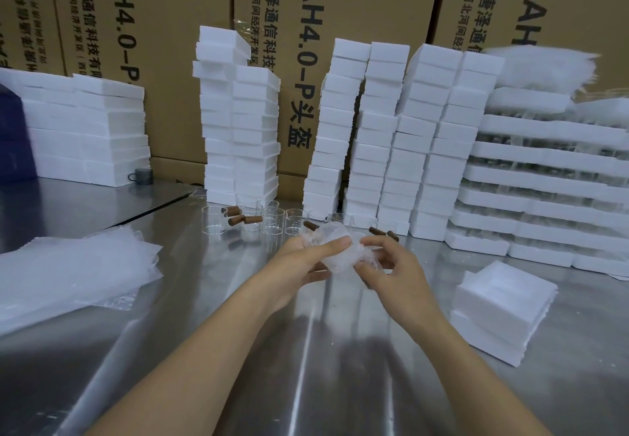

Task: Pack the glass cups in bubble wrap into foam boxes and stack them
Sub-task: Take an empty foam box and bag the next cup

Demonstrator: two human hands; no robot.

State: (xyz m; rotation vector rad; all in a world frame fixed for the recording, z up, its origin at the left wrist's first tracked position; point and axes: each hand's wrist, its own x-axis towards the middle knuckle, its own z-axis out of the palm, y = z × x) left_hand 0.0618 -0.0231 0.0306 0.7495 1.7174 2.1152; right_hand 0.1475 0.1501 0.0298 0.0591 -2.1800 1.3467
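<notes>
Tall printed cardboard cartons line the back wall; a shiny steel table fills the foreground; short brown cylinders lie scattered on it; a small grey mug-like object sits far left, near a dark blue shape.

Crumpled bubble wrap midair; glass cups upright behind; foam box open.

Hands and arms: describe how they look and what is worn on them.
The left hand and right hand are bare, with no gloves. Both forearms are uncovered to the frame's edge: no sleeves, watch, bracelet or rings show.
</notes>
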